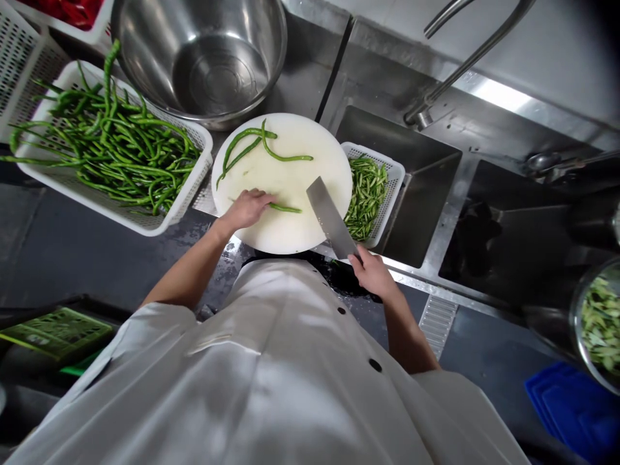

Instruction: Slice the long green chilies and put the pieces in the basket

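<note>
On the round white cutting board (295,187), my left hand (249,208) is closed over a long green chili pepper (287,208), whose end sticks out to the right. My right hand (372,270) grips a cleaver (332,216) by its handle. The broad blade slants over the right side of the board, apart from the pepper. Farther back on the board, more whole green peppers (290,157) lie loose. A small white basket (398,177) of sliced green pepper pieces (365,194) stands against the board's right side.
To the left sits a white basket (169,223) heaped with long green peppers (121,145). Behind the board is a big steel bowl (213,71). Sink basins (426,194) with a faucet (421,116) are at the right. A bowl of chopped greens (600,323) stands far right.
</note>
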Available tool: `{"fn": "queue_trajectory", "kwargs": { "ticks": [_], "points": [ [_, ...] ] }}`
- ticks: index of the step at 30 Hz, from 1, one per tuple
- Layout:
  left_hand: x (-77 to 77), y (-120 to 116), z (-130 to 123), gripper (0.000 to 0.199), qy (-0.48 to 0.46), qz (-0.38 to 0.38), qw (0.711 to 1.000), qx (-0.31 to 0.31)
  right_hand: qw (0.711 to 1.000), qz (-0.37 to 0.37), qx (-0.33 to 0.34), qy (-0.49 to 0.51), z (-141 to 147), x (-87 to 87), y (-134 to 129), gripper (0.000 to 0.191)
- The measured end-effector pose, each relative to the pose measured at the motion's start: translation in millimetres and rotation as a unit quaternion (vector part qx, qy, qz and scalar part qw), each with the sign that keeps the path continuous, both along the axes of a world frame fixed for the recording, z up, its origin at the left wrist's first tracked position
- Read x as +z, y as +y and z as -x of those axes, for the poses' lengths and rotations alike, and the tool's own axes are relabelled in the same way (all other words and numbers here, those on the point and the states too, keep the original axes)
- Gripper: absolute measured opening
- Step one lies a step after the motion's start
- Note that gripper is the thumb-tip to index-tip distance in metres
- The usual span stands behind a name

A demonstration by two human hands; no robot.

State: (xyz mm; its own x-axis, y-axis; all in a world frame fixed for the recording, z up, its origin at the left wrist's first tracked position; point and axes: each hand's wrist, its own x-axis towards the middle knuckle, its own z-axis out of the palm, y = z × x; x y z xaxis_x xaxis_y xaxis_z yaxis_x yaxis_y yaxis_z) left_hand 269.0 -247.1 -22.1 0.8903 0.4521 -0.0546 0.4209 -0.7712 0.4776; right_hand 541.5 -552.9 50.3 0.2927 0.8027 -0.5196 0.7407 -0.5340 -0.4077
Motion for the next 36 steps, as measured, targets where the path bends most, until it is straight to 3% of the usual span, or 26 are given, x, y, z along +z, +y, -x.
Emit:
{"fn": "queue_trajectory", "kwargs": {
  "ticks": [5,8,13,20,29,32,36],
  "points": [
    [-31.2,-24.1,-16.1,0.034,-0.029,-0.103,0.992,0.064,0.995,0.053,0.066,-0.046,12.6,11.0,-4.1,0.043],
    [-37.2,-40.3,-25.1,0.034,-0.039,-0.128,0.990,0.035,0.991,0.082,0.099,-0.047,22.4,20.4,-1.6,0.042],
    [-39.1,-48.2,-30.9,0.035,-0.062,-0.146,0.987,-0.017,0.985,0.108,0.132,-0.033,31.8,34.1,3.4,0.037],
    [-42.3,-49.3,-19.7,0.037,-0.055,-0.125,0.991,0.005,0.980,0.124,0.150,-0.034,32.9,53.3,7.4,0.035],
    [-35.2,-54.6,-37.7,0.036,-0.054,-0.105,0.993,0.020,0.980,0.152,0.117,-0.043,38.2,79.2,15.6,0.039],
    [-38.1,-53.5,-37.7,0.036,-0.048,-0.100,0.994,0.022,0.981,0.153,0.119,-0.028,37.2,76.5,17.5,0.036],
    [-44.2,-51.6,-36.2,0.036,-0.043,-0.087,0.995,0.021,0.985,0.127,0.114,0.000,45.5,49.3,39.6,0.035]
  ]
}}
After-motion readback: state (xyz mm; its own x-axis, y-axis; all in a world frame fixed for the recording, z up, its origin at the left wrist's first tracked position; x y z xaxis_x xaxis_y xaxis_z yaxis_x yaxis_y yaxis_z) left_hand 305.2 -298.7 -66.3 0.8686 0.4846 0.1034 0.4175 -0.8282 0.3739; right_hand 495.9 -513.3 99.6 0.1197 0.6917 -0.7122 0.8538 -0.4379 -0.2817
